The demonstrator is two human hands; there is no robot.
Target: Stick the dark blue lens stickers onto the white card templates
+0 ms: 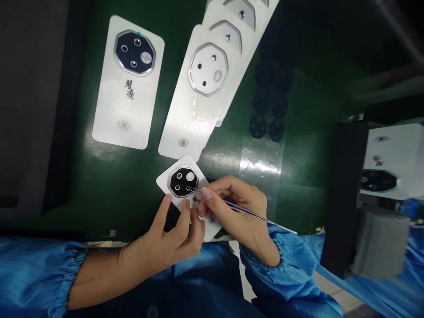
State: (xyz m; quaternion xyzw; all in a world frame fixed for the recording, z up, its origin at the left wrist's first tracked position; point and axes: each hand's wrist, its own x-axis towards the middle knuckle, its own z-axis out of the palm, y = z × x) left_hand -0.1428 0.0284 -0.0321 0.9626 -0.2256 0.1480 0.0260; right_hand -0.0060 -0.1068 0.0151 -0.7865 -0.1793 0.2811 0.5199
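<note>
A white phone back cover (164,181) lies turned at an angle near the table's front edge. Its octagonal camera ring frames a black camera lens plate (183,183) with several round openings. My left hand (174,238) holds the cover along its lower left side, fingers curled and fingertips pressing on its face. In my right hand (240,205), slim metal tweezers (261,217) are pinched between thumb and fingers. Their tips meet the lens plate at its lower right opening. Part of the cover's lower half is hidden beneath both hands.
Another white cover (132,115) with a dark lens plate lies at the upper left. Overlapping covers (179,119) fan out behind. A clear sheet (261,154) carries several dark round pieces. At right, a black divider (344,190) stands before more covers (402,154).
</note>
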